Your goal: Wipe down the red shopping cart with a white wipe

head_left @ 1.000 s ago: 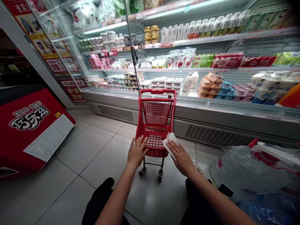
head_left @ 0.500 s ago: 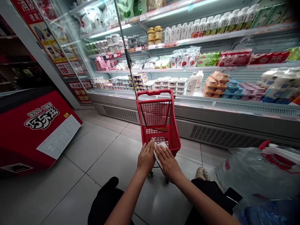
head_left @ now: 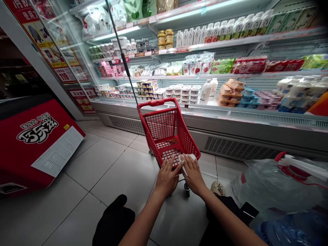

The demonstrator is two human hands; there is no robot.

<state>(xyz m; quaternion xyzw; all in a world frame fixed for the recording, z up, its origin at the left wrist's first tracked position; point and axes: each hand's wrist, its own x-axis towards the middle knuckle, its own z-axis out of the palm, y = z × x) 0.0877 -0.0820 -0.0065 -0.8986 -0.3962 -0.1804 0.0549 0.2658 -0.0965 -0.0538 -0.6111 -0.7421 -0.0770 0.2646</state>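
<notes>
**Both hands on the small red cart**

Your right hand (head_left: pixel 192 173) presses a white wipe (head_left: pixel 189 158) flat-fingered against the near rim of the small red cart (head_left: pixel 167 131), which stands on the tiled floor (head_left: pixel 107 171) before the chilled shelves (head_left: pixel 230 112). Your left hand (head_left: pixel 167 177) lies open on the rim beside it. Left, a red cabinet (head_left: pixel 33 143) bears white Chinese lettering; a red sign (head_left: pixel 63 72) reads "119".

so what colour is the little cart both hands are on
Red, a mesh cart with a white wipe under the right hand; head view.
</notes>
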